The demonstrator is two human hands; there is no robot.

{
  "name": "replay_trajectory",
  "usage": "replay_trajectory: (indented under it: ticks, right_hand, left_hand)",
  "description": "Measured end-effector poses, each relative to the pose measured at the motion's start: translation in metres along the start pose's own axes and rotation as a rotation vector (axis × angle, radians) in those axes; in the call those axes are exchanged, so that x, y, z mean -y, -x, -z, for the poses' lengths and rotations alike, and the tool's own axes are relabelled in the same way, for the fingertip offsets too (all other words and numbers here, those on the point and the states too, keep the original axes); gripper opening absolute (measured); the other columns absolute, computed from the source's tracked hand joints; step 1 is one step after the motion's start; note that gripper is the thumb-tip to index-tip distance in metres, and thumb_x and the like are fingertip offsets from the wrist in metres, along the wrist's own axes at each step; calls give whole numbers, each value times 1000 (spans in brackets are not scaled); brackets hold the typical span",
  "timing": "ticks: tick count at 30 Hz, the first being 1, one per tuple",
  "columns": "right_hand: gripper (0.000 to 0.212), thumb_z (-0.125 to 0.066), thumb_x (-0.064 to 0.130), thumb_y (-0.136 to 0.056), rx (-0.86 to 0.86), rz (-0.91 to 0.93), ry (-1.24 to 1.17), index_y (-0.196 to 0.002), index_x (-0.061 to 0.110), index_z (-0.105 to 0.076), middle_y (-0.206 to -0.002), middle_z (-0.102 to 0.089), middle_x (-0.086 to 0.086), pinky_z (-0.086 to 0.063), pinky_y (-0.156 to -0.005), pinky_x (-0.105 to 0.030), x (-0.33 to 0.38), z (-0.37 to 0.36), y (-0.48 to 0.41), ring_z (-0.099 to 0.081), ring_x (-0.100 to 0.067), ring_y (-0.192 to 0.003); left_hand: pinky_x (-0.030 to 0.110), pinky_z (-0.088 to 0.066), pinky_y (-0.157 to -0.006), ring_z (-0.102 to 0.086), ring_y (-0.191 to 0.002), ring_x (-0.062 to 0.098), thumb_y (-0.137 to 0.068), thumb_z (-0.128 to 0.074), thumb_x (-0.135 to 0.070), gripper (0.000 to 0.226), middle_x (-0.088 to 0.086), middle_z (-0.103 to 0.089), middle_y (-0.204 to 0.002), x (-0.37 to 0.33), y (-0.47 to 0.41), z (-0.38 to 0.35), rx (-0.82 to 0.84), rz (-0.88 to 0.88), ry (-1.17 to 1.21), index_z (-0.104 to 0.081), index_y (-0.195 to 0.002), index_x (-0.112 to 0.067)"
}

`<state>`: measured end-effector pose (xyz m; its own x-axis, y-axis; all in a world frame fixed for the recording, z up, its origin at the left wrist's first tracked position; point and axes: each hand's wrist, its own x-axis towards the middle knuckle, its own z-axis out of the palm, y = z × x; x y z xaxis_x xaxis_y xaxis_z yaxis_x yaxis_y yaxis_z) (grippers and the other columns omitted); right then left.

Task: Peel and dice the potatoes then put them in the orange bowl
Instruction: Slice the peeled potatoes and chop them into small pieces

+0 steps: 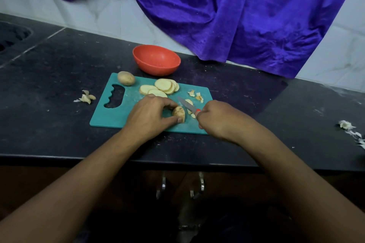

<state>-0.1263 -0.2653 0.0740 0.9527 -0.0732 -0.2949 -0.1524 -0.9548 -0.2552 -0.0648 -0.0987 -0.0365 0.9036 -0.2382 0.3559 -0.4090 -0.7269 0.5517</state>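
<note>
On the teal cutting board (110, 116), the left hand (147, 115) pinches a potato piece (179, 114); the right hand (215, 117) is clenched on a knife (188, 106). Beyond lie potato slices (162, 88), a whole potato (126, 78), then the empty orange bowl (156, 59) on the black counter (59, 77) below a purple cloth (227, 6).

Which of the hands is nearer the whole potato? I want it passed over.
Left. The left hand is just in front of the whole potato; the right hand is farther right, holding the knife.

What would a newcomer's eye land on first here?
Probably the shiny purple cloth draped over the white wall, then the empty orange bowl just behind the teal cutting board. On the board, the left hand steadies a potato piece while the right hand holds a red-handled knife.
</note>
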Motion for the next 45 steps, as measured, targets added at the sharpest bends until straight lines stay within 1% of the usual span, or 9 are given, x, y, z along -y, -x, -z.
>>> replay_trajectory:
  ticks: [3,11,18,27,30,33,39,42,45]
  right_hand:
    - [20,-45,35,-105,5,18,100,-106,16,-53,-88,-50,0,-36,-59,-31,10,-1,6,-54,-17,-85]
    - [17,-45,35,-105,40,11,197,-107,18,-49,-88,-47,0,-39,-63,-31,19,0,10,-52,-15,-84]
    - [35,-48,29,-102,10,2,248,-132,12,-56,-104,-51,-6,-51,-88,-40,31,-11,-5,-55,-26,-99]
    - [28,-44,38,-105,-11,-36,69,-116,17,-60,-98,-57,-1,-55,-84,-40,-5,-38,-14,-60,-19,-94]
    - [22,-44,37,-106,-10,-23,40,-107,20,-57,-95,-56,0,-46,-69,-33,-8,-31,-15,-58,-16,-89]
    - [22,-43,37,-106,-16,-6,40,-105,21,-57,-94,-57,1,-45,-67,-32,-11,-33,-16,-58,-15,-88]
    - [26,-41,40,-107,-35,9,52,-106,21,-59,-94,-59,1,-51,-72,-35,-16,-35,-13,-60,-16,-88]
    - [26,-40,41,-107,-21,2,70,-104,22,-58,-95,-59,1,-52,-75,-36,-17,-34,-13,-60,-16,-89]
    - [26,-40,42,-107,-11,-10,48,-106,22,-57,-97,-59,1,-50,-72,-33,-20,-27,-10,-61,-14,-89]
  left_hand:
    - [42,-50,-93,-59,-112,15,-79,-80,-54,43,-14,-73,-114,0,0,-1,-6,1,4,-74,-118,-35]
    - [42,-49,-94,-56,-113,15,-80,-79,-54,43,-13,-72,-115,0,0,-1,-8,11,1,-74,-119,-36]
    - [43,-51,-91,-58,-110,17,-82,-78,-47,36,-9,-74,-111,-3,1,0,-18,-7,2,-74,-116,-37]
    - [41,-51,-93,-59,-110,14,-85,-75,-53,34,-15,-75,-109,-3,-1,-2,-19,-6,-19,-77,-112,-33]
    - [39,-51,-91,-60,-108,13,-84,-76,-53,31,-15,-75,-107,-4,-1,-2,-20,-9,-14,-77,-109,-32]
    - [38,-52,-89,-61,-104,10,-81,-77,-54,36,-16,-72,-102,-1,0,-3,-28,-6,13,-72,-109,-32]
    - [47,-45,-103,-55,-124,17,-87,-66,-62,69,-8,-59,-143,-1,-2,-4,57,-95,-38,-51,-146,-30]
    - [49,-46,-98,-54,-118,16,-85,-55,-66,61,-14,-65,-131,-2,-3,-2,97,-123,-67,-60,-137,-35]
    - [47,-46,-95,-54,-113,15,-85,-57,-63,54,-15,-67,-123,-3,-3,-2,98,-133,-56,-63,-132,-37]
